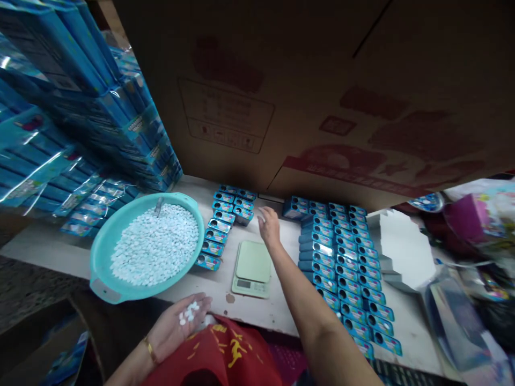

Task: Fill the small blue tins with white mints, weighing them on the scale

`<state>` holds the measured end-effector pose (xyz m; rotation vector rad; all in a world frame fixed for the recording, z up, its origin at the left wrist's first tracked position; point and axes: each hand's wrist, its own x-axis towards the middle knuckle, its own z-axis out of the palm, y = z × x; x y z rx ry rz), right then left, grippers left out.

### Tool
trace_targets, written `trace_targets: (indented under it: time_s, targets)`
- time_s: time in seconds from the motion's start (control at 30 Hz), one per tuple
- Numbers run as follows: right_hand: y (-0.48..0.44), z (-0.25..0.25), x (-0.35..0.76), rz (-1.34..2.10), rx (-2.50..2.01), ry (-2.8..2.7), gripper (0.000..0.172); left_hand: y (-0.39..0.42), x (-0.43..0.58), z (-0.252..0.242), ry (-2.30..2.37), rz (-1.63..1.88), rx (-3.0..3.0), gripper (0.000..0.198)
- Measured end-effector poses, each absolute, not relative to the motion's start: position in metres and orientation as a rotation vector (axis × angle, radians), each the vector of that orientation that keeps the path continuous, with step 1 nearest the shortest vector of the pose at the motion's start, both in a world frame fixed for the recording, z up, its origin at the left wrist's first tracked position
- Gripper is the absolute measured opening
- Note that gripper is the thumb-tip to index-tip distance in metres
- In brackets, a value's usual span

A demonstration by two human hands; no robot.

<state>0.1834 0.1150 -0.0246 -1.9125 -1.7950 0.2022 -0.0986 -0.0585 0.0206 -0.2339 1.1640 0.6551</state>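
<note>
Cardboard carton (322,91) looming overhead, cutting off table's far side. Teal basin (98,257) sitting left on white table (257,313), heaped with white tablets (155,246). Blue tins (338,268) lying in rows either side of digital scale (251,268). Right hand (269,228) reaching above tins, fingertips (262,213) bunched, any contents unclear. Left hand (173,327) lying palm-up near table edge, fingers (201,303) open, few tablets (188,313) resting on palm.

We record a red garment (217,348) at the chest, printed with yellow figures we cannot read. We note a thin gold bangle (150,350) on the wrist of the left hand (177,327). The right hand (269,228) carries no visible band; both forearms bare.
</note>
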Motion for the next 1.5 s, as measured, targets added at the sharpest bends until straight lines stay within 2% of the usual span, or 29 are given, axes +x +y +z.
trace_targets:
  time_s: [0.17, 0.27, 0.33, 0.47, 0.57, 0.67, 0.73, 0.83, 0.97, 1.13, 1.23, 1.5]
  targets:
    - [0.116, -0.009, 0.264, -0.082, -2.527, -1.696, 0.033, -0.057, -0.097, 0.018, 1.186, 0.657, -0.255, 0.021]
    - [0.117, -0.009, 0.29, -0.095, -2.621, -1.829, 0.031, -0.06, -0.095, 0.023, 1.171, 0.668, -0.275, 0.017]
    - [0.111, -0.015, 0.299, -0.209, -2.605, -1.99, 0.027, -0.062, -0.095, 0.027, 1.115, 0.679, -0.28, 0.015]
    - [0.084, -0.038, 0.312, -0.334, -2.25, -2.234, 0.029, -0.063, -0.097, 0.028, 0.943, 0.712, -0.277, 0.017]
    - [0.055, -0.045, 0.298, -0.144, -1.872, -2.39, 0.031, -0.061, -0.097, 0.023, 0.887, 0.681, -0.27, 0.019]
    - [0.019, -0.026, 0.252, -0.048, -1.628, -2.513, 0.028, -0.059, -0.091, 0.019, 0.9, 0.639, -0.26, 0.019]
    - [0.001, -0.009, 0.215, 0.022, -1.595, -2.595, 0.031, -0.058, -0.086, 0.02, 0.902, 0.624, -0.24, 0.017]
    - [-0.01, 0.007, 0.175, 0.102, -1.646, -2.62, 0.026, -0.058, -0.082, 0.02, 0.906, 0.606, -0.204, 0.014]
    - [-0.03, 0.023, 0.148, 0.195, -1.668, -2.393, 0.023, -0.059, -0.077, 0.021, 0.926, 0.578, -0.157, 0.013]
    - [-0.069, 0.044, 0.096, 0.734, -1.284, -2.389, 0.024, -0.059, -0.068, 0.028, 0.792, 0.574, -0.133, 0.023]
    - [-0.075, 0.042, 0.076, 0.859, -1.275, -2.447, 0.027, -0.058, -0.065, 0.028, 0.733, 0.555, -0.122, 0.028]
    - [-0.075, 0.027, 0.078, 0.945, -1.257, -2.442, 0.018, -0.063, -0.065, 0.019, 0.805, 0.523, -0.183, 0.019]
